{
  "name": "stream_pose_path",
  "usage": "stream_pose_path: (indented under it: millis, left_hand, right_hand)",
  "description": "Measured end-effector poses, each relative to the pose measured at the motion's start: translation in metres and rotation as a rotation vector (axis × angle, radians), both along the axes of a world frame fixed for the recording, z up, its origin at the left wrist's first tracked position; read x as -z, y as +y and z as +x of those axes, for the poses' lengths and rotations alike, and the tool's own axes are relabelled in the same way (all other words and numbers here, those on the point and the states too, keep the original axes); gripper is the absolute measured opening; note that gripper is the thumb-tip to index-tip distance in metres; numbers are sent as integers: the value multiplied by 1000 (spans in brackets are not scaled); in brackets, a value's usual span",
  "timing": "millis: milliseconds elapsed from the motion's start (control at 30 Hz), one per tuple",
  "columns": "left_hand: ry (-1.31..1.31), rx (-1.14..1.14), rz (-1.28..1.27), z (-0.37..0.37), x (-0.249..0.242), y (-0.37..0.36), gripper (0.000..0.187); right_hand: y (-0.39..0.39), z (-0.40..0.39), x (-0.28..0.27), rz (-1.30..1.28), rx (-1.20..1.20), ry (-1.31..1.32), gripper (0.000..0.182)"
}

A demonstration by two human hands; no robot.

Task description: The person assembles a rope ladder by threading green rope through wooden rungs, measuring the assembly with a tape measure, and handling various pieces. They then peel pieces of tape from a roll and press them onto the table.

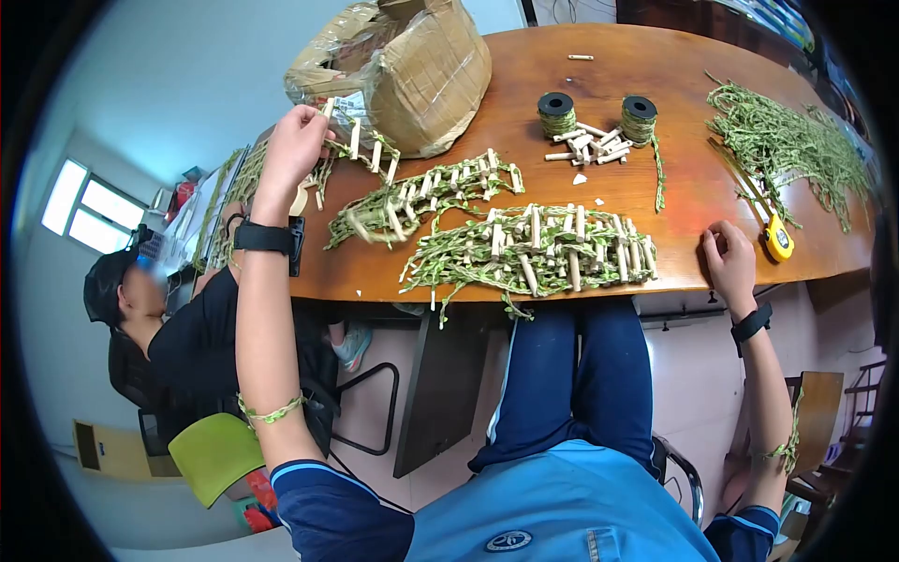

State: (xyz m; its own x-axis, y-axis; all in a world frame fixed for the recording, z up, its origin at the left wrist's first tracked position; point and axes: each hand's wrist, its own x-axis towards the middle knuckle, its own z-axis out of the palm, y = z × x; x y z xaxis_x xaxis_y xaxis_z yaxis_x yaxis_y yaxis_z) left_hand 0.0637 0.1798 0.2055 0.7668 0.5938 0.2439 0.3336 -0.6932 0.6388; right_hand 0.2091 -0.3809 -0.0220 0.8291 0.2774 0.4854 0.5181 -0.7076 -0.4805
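Note:
My left hand (298, 145) is raised at the table's left, beside the cardboard box, its fingers closed on the end of a leafy garland (375, 155) strung with small wooden pegs. That garland runs down to a bundle of leafy cord and pegs (431, 197). A thicker pile of the same cord and pegs (534, 248) lies along the front edge. My right hand (729, 251) rests at the table edge on the right with curled fingers; whether anything is between them is hidden. Next to it lies a yellow tape measure (776, 239).
A torn cardboard box (421, 84) stands at the back left. Two spools (556, 114) of leafy cord stand behind loose pegs (595, 145). Loose leafy cord (777, 140) covers the right side. Another person (178, 309) sits at the left beside a green chair (217, 454).

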Motion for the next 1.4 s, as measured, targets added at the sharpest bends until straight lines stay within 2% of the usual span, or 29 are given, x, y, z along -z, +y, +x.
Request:
stream_pose_path:
  millis: [267,433,633,867,1033,1233,1400]
  left_hand:
    - [-18,-21,3,-6,-4,19,26]
    - [-128,-8,41,-7,-18,28,29]
    - [-377,-29,173,-18,-64,42,31]
    - [-534,-96,236,-71,-130,65,30]
    - [-517,-138,252,-91,-156,42,35]
    - [-495,-66,311,-88,-159,-4,36]
    - [-476,-77,292,-86,-151,-12,36]
  right_hand:
    - [0,-1,-1,-4,14,9,15]
    - [1,-1,-3,-19,10,8,15]
    - [-3,-1,3,27,-4,-25,16]
    - [-1,0,2,25,0,-3,16]
    - [1,-3,-2,18,8,11,16]
    - [-1,-1,0,-2,11,6,16]
    - [0,-2,-2,0,13,3,16]
